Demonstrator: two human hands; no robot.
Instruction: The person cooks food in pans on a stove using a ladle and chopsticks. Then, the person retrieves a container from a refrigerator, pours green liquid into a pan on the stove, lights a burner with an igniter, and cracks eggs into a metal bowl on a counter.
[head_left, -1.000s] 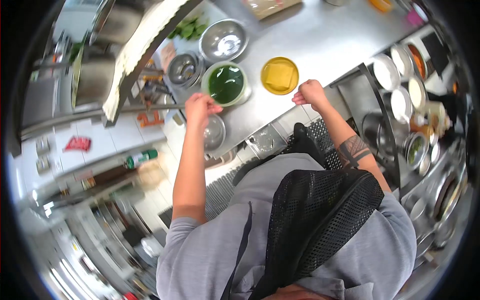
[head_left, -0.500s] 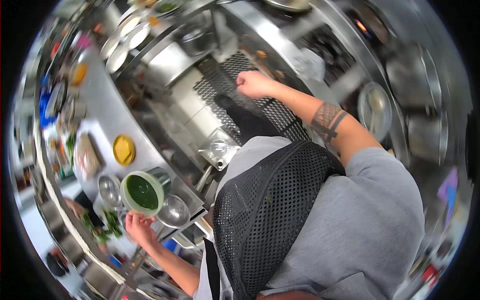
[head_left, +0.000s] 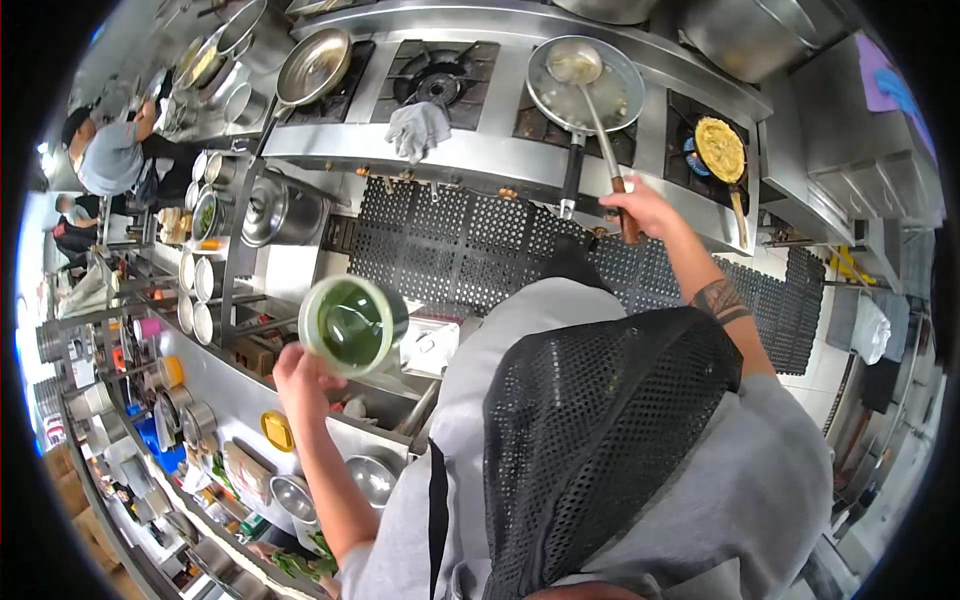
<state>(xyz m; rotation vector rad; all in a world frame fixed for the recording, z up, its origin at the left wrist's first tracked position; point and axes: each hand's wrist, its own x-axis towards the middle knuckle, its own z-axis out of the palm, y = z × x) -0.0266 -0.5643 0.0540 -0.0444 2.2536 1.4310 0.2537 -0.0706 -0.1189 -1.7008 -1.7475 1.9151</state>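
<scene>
My left hand (head_left: 308,385) grips a translucent tub (head_left: 395,320) at its rim; dark green liquid (head_left: 350,325) is inside. The tub is raised above the floor, close to the steel counter. At the stove, my right hand (head_left: 648,210) is closed around the brown handle of a ladle (head_left: 605,140). The ladle's bowl lies in a frying pan (head_left: 535,85) of cloudy liquid with small pale pieces. The pan's dark handle points toward me, left of the ladle handle.
Another pan holds a yellow, omelette-like round (head_left: 720,148) on the right burner. A grey cloth (head_left: 418,130) hangs over the stove edge beside a tilted pan (head_left: 314,66). Metal bowls (head_left: 371,480) stand on the left counter. A person (head_left: 112,155) is at the far left.
My view has turned toward the stove. My right hand, earlier empty over the floor mat, now holds the ladle. My left hand has carried the tub away from the counter.
</scene>
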